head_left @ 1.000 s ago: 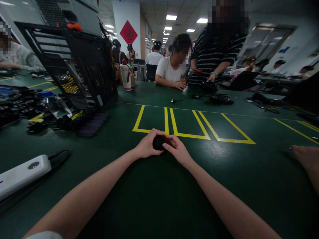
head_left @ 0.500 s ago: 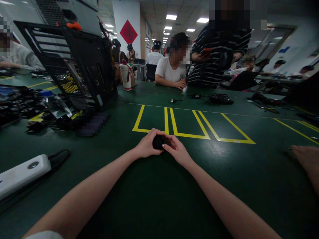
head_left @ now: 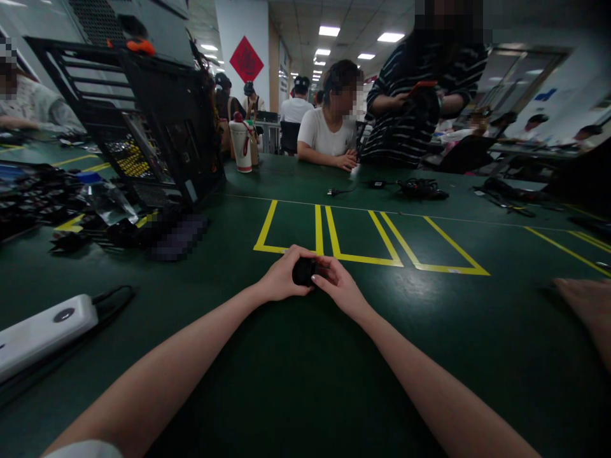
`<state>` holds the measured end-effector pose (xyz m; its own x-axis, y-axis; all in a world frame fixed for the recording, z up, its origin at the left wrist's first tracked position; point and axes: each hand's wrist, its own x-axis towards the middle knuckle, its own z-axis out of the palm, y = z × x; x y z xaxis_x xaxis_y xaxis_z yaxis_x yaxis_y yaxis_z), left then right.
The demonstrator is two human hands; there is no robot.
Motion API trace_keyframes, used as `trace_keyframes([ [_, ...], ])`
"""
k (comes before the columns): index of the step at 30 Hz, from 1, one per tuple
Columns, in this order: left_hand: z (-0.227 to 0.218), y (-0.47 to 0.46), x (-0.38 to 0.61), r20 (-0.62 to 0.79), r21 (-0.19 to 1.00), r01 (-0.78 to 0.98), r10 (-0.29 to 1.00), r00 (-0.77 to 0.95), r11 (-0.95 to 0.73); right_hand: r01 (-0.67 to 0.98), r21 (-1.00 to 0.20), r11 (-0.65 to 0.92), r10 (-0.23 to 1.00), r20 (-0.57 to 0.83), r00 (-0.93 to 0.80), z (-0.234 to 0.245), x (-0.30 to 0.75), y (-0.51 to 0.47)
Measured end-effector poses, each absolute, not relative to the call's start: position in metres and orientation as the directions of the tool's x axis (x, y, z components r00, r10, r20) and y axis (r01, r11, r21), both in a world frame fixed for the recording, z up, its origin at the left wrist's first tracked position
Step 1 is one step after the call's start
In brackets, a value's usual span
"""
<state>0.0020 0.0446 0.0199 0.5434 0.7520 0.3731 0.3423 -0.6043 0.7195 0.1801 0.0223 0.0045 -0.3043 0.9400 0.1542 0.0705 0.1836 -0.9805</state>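
Note:
Both my hands meet over the dark green table (head_left: 305, 381), just in front of the yellow taped boxes (head_left: 363, 245). My left hand (head_left: 282, 277) curls round a small black object (head_left: 303, 271), gripping its left side. My right hand (head_left: 340, 285) closes on the same object from the right, fingers pinched at its end. What the object is I cannot make out; most of it is hidden by my fingers.
A white power strip (head_left: 41, 334) with a black cable lies at the left. A black computer case (head_left: 143, 121) and loose dark parts stand at the back left. Another person's hand (head_left: 585, 305) rests at the right edge. People sit and stand across the table; black cables (head_left: 420, 187) lie near them.
My hands have stayed in place on the black object. The standing person in the striped top has lifted their hands from the table and now holds something up.

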Motion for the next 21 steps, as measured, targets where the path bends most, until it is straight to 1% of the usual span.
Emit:
trace_keyframes([
  [3, 0.0194, 0.0448, 0.0019, 0.388, 0.702, 0.344, 0.740, 0.549, -0.623, 0.046, -0.982, 0.180, 0.939, 0.158, -0.306, 0.0028, 0.1799, 0.0225],
  [6, 0.0175, 0.0457, 0.0023, 0.420, 0.677, 0.343, 0.724, 0.547, -0.651, 0.024, -0.977, 0.210, 0.936, 0.194, -0.294, 0.0009, 0.1790, 0.0227],
  [11, 0.0172, 0.0461, 0.0021, 0.431, 0.671, 0.337, 0.717, 0.547, -0.660, 0.039, -0.967, 0.250, 0.935, 0.231, -0.269, 0.0033, 0.1781, 0.0224],
  [14, 0.0185, 0.0455, 0.0015, 0.407, 0.684, 0.347, 0.730, 0.549, -0.642, 0.064, -0.967, 0.245, 0.939, 0.220, -0.263, 0.0062, 0.1788, 0.0217],
  [18, 0.0192, 0.0448, 0.0010, 0.391, 0.708, 0.333, 0.738, 0.550, -0.623, 0.127, -0.969, 0.210, 0.950, 0.172, -0.261, 0.0071, 0.1801, 0.0215],
  [21, 0.0197, 0.0443, 0.0010, 0.377, 0.721, 0.336, 0.750, 0.543, -0.606, 0.119, -0.973, 0.198, 0.947, 0.159, -0.278, 0.0052, 0.1802, 0.0221],
])
